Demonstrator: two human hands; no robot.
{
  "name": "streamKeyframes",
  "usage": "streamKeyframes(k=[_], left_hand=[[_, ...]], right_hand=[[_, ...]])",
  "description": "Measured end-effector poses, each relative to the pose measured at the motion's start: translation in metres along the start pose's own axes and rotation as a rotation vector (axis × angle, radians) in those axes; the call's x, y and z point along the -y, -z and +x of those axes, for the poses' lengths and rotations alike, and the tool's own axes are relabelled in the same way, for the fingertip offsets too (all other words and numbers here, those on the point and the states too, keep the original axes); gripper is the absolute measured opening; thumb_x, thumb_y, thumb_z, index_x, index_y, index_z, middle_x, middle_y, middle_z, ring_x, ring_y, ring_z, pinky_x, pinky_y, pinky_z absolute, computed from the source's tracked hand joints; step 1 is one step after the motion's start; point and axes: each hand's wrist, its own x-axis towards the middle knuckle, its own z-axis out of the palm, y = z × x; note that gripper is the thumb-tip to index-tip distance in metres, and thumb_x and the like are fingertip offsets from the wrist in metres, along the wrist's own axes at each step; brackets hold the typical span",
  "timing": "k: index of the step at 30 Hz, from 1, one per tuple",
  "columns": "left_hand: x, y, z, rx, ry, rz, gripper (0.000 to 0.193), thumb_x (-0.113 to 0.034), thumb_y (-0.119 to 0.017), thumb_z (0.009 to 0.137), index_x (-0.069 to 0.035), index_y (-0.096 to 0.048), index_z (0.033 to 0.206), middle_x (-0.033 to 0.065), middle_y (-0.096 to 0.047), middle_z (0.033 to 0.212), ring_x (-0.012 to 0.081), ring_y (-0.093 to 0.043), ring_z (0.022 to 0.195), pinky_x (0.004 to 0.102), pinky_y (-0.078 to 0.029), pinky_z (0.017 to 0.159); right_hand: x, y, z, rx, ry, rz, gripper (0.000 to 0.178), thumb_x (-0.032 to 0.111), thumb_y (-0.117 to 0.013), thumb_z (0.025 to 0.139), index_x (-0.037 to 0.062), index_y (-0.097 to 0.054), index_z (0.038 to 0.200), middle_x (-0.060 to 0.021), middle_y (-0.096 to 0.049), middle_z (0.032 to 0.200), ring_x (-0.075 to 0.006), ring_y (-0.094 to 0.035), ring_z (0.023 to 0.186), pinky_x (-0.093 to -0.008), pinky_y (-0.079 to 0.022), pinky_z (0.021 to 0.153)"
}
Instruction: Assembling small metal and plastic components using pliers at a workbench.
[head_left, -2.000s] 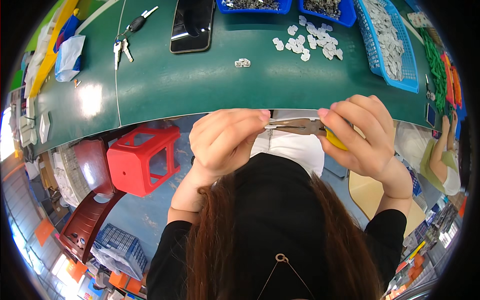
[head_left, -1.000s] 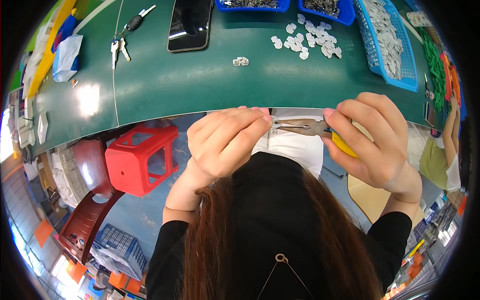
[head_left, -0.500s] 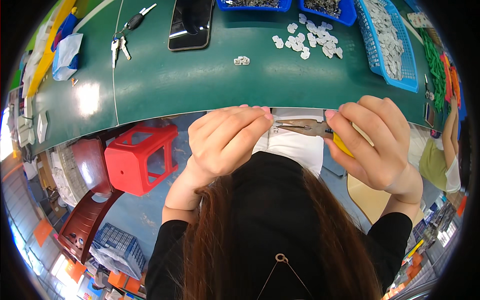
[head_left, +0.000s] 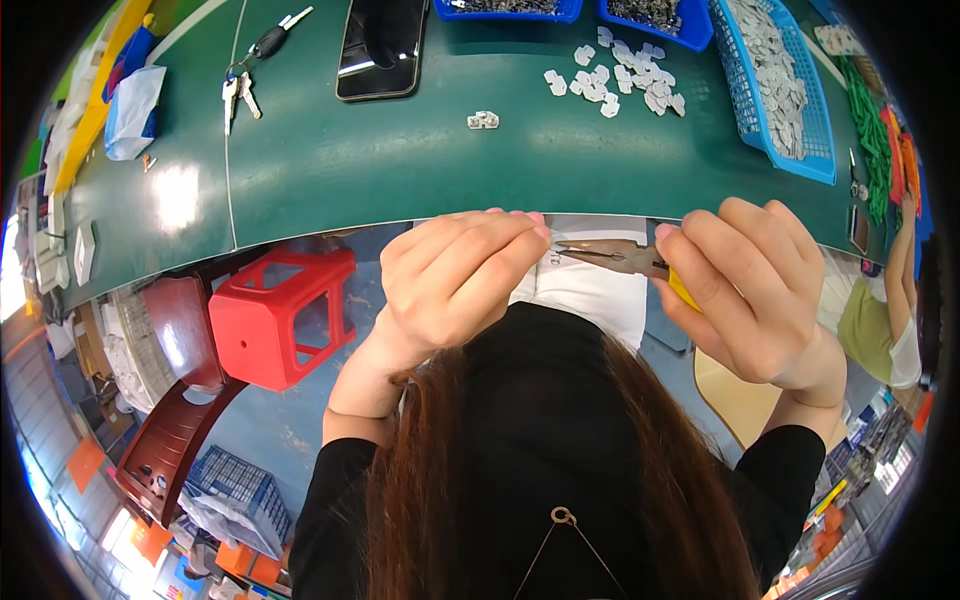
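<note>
My right hand is closed round the yellow handle of a pair of needle-nose pliers, whose metal jaws point left. The tips of the jaws are close to the fingertips of my left hand. Those fingers are pinched together just off the table's near edge, and whatever lies between them is mostly hidden and too small to name. On the green table ahead lies a single small silvery-white part. Farther right is a loose scatter of flat white pieces.
A light blue basket of white pieces stands at the right, beside blue bins of small metal parts. Left of them lie a phone and keys on the green table. A red stool stands below, left.
Both hands have stayed almost in place. My right hand and the pliers have shifted very slightly to the right.
</note>
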Motion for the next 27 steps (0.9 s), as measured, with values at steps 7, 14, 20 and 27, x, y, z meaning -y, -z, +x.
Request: streamKeyframes(k=[7, 14, 20, 27], left_hand=[[0.0, 0.0, 0.0, -0.009, -0.004, -0.015, 0.019, 0.006, -0.069, 0.066, -0.005, -0.065, 0.081, 0.004, -0.067, 0.075, 0.0178, -0.065, 0.066, 0.0269, -0.055, 0.061], [0.0, -0.002, -0.011, 0.049, 0.282, -0.182, 0.016, 0.007, -0.067, 0.074, -0.002, -0.065, 0.087, 0.0076, -0.068, 0.078, 0.0187, -0.067, 0.071, 0.0255, -0.055, 0.067], [-0.01, -0.038, -0.036, -0.089, 0.975, -0.81, 0.022, 0.003, -0.065, 0.081, 0.001, -0.065, 0.104, 0.0058, -0.068, 0.086, 0.0096, -0.064, 0.077, 0.0216, -0.052, 0.068], [0.0, -0.061, -0.026, -0.081, 0.766, -0.473, 0.025, 0.003, -0.065, 0.08, 0.0, -0.062, 0.105, 0.0074, -0.068, 0.082, 0.0112, -0.066, 0.07, 0.0234, -0.054, 0.062]], right_hand=[[-0.003, 0.003, -0.004, 0.018, 0.056, 0.002, 0.034, 0.004, -0.07, 0.05, -0.0049, -0.063, 0.082, -0.0125, -0.056, 0.085, -0.0258, -0.055, 0.072, -0.0329, -0.038, 0.053], [-0.012, -0.006, -0.013, 0.065, -0.203, 0.18, 0.044, 0.002, -0.074, 0.055, 0.0008, -0.062, 0.097, -0.0108, -0.056, 0.095, -0.0289, -0.055, 0.082, -0.0354, -0.045, 0.065], [-0.035, -0.097, -0.068, 0.001, -0.52, 0.205, 0.036, 0.006, -0.075, 0.065, 0.004, -0.063, 0.099, -0.0093, -0.058, 0.098, -0.0269, -0.056, 0.09, -0.0353, -0.046, 0.075], [-0.035, -0.118, -0.059, -0.147, -0.495, -0.067, 0.04, 0.017, -0.076, 0.067, 0.0074, -0.063, 0.104, -0.0064, -0.059, 0.105, -0.0256, -0.053, 0.1, -0.0426, -0.038, 0.093]])
